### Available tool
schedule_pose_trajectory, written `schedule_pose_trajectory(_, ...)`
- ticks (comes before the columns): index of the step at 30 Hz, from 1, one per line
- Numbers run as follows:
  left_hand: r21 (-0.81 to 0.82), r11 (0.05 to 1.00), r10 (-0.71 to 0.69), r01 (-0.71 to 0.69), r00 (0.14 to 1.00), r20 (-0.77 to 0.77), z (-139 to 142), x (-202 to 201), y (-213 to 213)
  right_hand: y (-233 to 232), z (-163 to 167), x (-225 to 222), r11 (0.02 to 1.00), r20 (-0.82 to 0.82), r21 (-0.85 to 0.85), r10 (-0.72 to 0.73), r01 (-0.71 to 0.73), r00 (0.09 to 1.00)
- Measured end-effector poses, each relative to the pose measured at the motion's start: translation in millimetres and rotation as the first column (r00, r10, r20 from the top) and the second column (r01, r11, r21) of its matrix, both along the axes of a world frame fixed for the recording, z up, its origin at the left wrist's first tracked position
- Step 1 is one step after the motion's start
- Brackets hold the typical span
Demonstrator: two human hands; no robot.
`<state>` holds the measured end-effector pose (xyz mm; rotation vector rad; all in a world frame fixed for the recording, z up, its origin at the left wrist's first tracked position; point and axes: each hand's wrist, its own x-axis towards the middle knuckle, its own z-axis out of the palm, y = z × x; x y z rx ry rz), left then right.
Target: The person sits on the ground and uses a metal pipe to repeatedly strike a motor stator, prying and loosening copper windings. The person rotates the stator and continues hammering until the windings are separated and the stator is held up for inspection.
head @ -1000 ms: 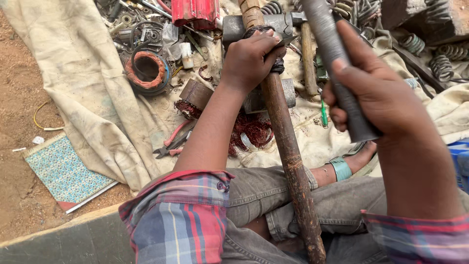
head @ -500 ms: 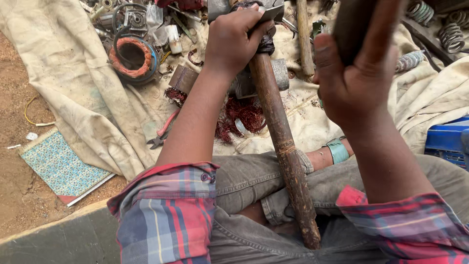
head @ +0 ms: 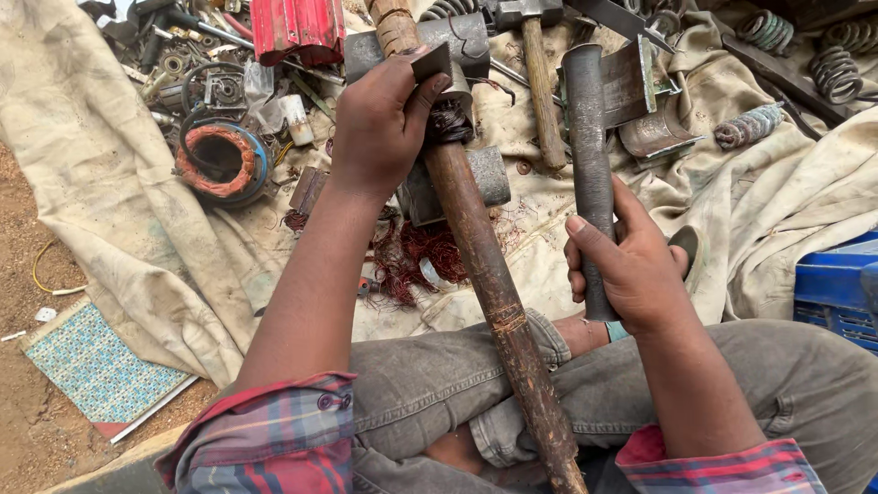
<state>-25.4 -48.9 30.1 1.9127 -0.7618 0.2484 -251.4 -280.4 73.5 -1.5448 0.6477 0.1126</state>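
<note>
**Canvas on bare earth, strewn with scrap: a piece pinned to a shaft, a hammer held off to the side**

Dirty canvas cloth (head: 110, 210) is spread over reddish soil and littered with salvage. There is a ring wound with copper wire (head: 219, 160), a red metal casing (head: 297, 27), coil springs (head: 750, 123), a wooden-handled hammer (head: 541, 91) and a tangle of copper wire (head: 416, 256). A patterned book (head: 96, 366) lies on the dirt at the cloth's edge, and a blue crate (head: 837, 279) sits at the right.

The person sits cross-legged with a long wooden shaft (head: 485, 274) running up from the lap to a grey metal cylinder (head: 457, 37) at the top of the view.

The left hand (head: 380, 123) is closed around the upper end of that shaft. Its thumb presses a small dark metal piece (head: 430, 64) against the wood.

The right hand (head: 631, 270) is wrapped tight around the lower handle of a steel hammer (head: 590, 137). The hammer stands upright with its head up, well apart from the pinned piece.

This looks like the pause between blows, with the work steadied and the tool not in contact. A strike from here would have to land on the metal piece and clear the left thumb just beside it, with the shaft kept from rolling.
</note>
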Motion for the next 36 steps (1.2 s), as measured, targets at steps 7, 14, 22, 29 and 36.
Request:
schedule_pose_trajectory(7, 0.114, 0.993, -0.06, 0.041, 0.983, 0.172, 6.0, 0.2, -15.1, 13.7, 13.7, 20.7, 0.992, 0.003, 0.108, -0.06, 0.059, 0.998)
schedule_pose_trajectory(14, 0.162, 0.987, -0.071, 0.019, 0.945, 0.319, 5.6, -0.2, -17.0, 26.8, 7.9, 18.8, 0.995, 0.055, 0.102, -0.009, 0.004, 0.998)
schedule_pose_trajectory(22, 0.107, 0.994, -0.026, -0.001, 0.968, 0.249, 1.2, 1.6, -13.9, 37.7, 35.6, 24.1, 0.987, 0.141, -0.139, 0.101, -0.082, 0.985)
schedule_pose_trajectory(29, 0.06, 0.998, -0.02, 0.005, 0.966, 0.256, -2.1, 0.7, -12.8, 33.9, 79.6, 45.9, 0.742, 0.417, -0.669, 0.425, -0.046, 0.803)
schedule_pose_trajectory(36, 0.082, 0.997, -0.008, -0.01, 0.977, 0.211, -2.7, 0.9, -13.2, 46.3, 119.3, 91.5, 0.923, -0.057, -0.214, 0.315, -0.32, 0.947)
